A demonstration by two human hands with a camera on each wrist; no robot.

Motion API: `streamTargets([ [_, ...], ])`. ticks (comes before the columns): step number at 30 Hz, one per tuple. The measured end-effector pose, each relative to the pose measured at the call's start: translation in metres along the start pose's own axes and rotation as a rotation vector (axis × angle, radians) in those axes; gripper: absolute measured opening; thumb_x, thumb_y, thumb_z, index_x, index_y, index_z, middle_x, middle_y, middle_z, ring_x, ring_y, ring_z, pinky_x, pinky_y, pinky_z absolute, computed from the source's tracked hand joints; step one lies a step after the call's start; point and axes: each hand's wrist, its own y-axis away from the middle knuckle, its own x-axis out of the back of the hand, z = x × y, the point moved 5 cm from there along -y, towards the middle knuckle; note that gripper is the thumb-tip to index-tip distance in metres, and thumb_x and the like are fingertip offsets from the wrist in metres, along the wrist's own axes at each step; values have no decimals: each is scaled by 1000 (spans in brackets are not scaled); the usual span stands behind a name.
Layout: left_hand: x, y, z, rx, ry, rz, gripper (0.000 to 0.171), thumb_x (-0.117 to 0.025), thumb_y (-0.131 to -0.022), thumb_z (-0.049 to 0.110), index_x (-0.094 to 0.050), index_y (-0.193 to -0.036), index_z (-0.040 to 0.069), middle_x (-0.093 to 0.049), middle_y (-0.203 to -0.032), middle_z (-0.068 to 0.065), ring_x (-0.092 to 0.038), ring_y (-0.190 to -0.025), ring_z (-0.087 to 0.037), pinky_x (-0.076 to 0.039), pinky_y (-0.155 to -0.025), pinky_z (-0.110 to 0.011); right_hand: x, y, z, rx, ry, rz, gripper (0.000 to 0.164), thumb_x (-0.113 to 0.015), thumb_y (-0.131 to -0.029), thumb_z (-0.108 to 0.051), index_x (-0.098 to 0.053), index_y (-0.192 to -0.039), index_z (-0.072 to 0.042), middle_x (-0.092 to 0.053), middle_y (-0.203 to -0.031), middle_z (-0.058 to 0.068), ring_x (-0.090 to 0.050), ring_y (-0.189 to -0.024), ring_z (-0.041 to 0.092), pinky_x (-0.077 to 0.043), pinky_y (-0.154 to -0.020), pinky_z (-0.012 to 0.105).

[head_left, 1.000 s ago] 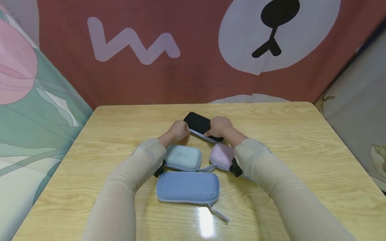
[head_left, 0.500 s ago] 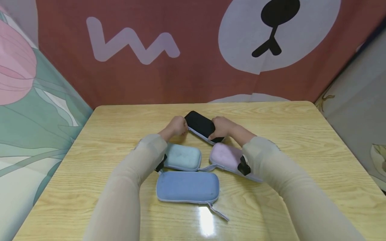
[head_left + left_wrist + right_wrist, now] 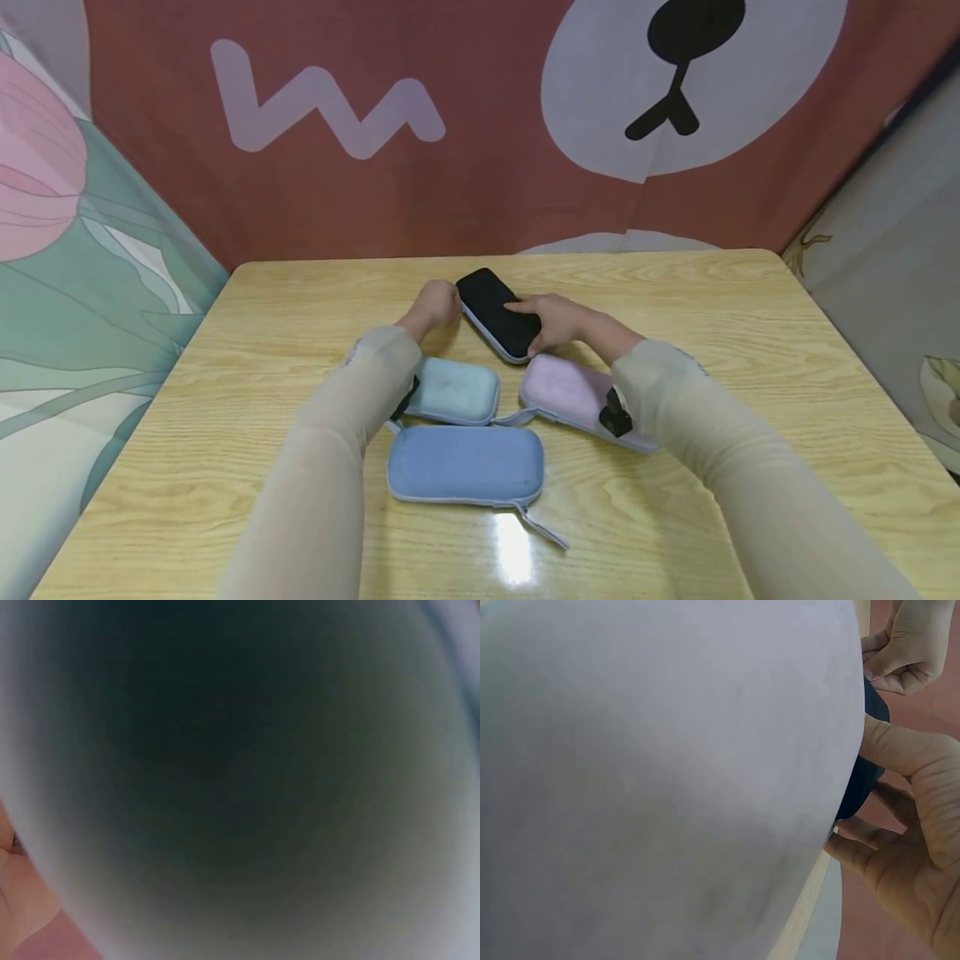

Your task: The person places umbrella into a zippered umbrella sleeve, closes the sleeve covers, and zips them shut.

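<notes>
At the back of the table lies a black zippered hard case (image 3: 493, 310) with a pale zip edge, slanting toward me. My right hand (image 3: 553, 320) grips its near right end, one finger stretched over the top and the thumb at the near corner. Beside the far left end, my left hand (image 3: 437, 303) has its fingers curled in a pinch against the case. What lies between those fingertips is hidden. From the right wrist view, both the right hand (image 3: 915, 817) and the left hand (image 3: 911, 649) meet the dark case (image 3: 866, 776). A large blurred surface fills most of the left wrist view.
Nearer me lie a mint case (image 3: 456, 392), a lilac case (image 3: 570, 387) partly under my right wrist, and a blue case (image 3: 465, 465) with a strap (image 3: 542, 527). They stand on a wooden table (image 3: 675, 292) before a red printed cloth (image 3: 337, 200).
The black case has turned, its near right end swinging toward me. My right hand shifted slightly right and spread a finger over the top; my left hand moved a little away and left.
</notes>
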Motion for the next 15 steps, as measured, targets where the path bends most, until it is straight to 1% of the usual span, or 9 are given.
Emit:
streamTargets([
  [2, 4, 6, 7, 70, 19, -61, 21, -51, -83, 6, -61, -64, 9, -60, -67, -4, -55, -65, -16, -44, -63, -25, 0, 0, -1, -8, 2, 5, 79, -73, -68, -17, -31, -134, -10, -22, -137, 20, -27, -120, 34, -28, -94, 41],
  [3, 7, 9, 11, 55, 53, -56, 23, -50, -84, 8, -61, -63, 10, -59, -66, -2, -55, -65, -14, -44, -64, -24, -1, -1, -2, -12, 8, 9, 79, -74, -68, -18, -31, -134, -10, -23, -137, 20, -27, -120, 34, -29, -94, 41],
  [5, 8, 12, 14, 88, 49, -79, 26, -47, -86, 9, -62, -65, 8, -61, -70, -4, -56, -71, -16, -44, -70, -26, -1, -1, -5, -15, 24, 14, 79, -74, -67, -21, -32, -133, -8, -24, -136, 22, -29, -119, 35, -30, -94, 41],
  [7, -3, 1, 1, 48, 24, -31, 29, -46, -85, 9, -61, -60, 10, -60, -66, -1, -56, -66, -14, -44, -66, -25, -2, -2, -8, -16, 45, 17, 80, -74, -67, -24, -32, -133, -7, -25, -134, 23, -30, -118, 35, -30, -93, 40],
  [9, -20, -15, -21, -19, 12, 24, 31, -45, -84, 12, -57, -55, 15, -57, -58, 4, -53, -58, -11, -43, -58, -24, -3, -2, -11, -23, 57, 16, 81, -74, -67, -26, -31, -133, -7, -25, -134, 24, -32, -117, 36, -31, -93, 39],
  [10, -26, -21, -28, 2, -20, 12, 31, -44, -83, 11, -58, -56, 14, -58, -59, 3, -53, -59, -13, -43, -59, -26, -3, -3, -12, -31, 58, 13, 81, -74, -67, -27, -31, -133, -7, -24, -134, 24, -33, -117, 36, -31, -93, 39],
  [12, -34, -24, -35, -65, -26, 58, 31, -45, -81, 11, -56, -53, 17, -55, -55, 6, -49, -53, -11, -41, -53, -26, -4, -3, -13, -49, 55, 9, 81, -73, -67, -28, -30, -133, -8, -23, -135, 23, -33, -116, 36, -31, -93, 39],
  [14, -24, -7, -16, -36, 21, -10, 30, -45, -84, 12, -59, -57, 14, -57, -59, 3, -50, -56, -13, -43, -59, -27, -5, -3, -13, -65, 53, 5, 82, -73, -67, -29, -30, -134, -9, -23, -136, 22, -33, -116, 36, -31, -93, 39],
  [15, -13, 8, 1, -26, 43, -37, 31, -46, -85, 11, -58, -57, 11, -57, -59, 0, -49, -56, -14, -43, -61, -28, -5, -3, -13, -73, 52, 5, 82, -73, -67, -29, -30, -134, -10, -23, -136, 21, -33, -116, 36, -31, -93, 39],
])
